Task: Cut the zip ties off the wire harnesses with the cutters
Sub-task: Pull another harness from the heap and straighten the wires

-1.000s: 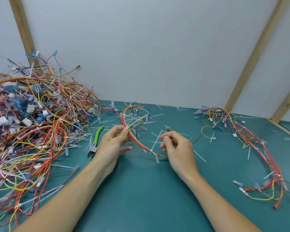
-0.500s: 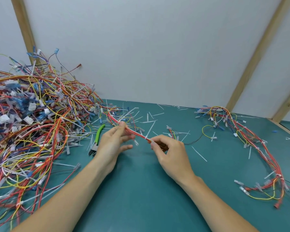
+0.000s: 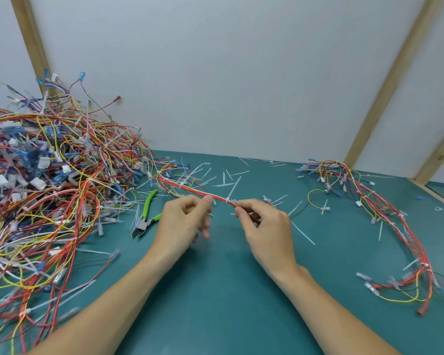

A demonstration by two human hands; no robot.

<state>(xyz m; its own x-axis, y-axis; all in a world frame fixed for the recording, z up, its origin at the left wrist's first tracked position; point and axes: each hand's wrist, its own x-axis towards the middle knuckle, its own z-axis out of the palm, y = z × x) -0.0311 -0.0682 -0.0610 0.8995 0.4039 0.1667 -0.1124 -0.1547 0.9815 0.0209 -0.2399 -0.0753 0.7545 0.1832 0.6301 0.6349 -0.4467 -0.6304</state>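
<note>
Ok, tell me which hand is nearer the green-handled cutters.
Left. The left hand sits right beside the cutters on the mat; the right hand is farther off, beyond the left, holding the harness.

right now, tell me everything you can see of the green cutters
The cutters lie flat on the teal table, unheld, just left of the left hand. Two bright green handles run up and away; the dark metal jaws point toward the viewer. One handle end passes behind that hand. The harness pile lies to their left.

White wall (image 3: pixel 228 73), wooden battens (image 3: pixel 385 93), teal tabletop (image 3: pixel 228 290)
</note>
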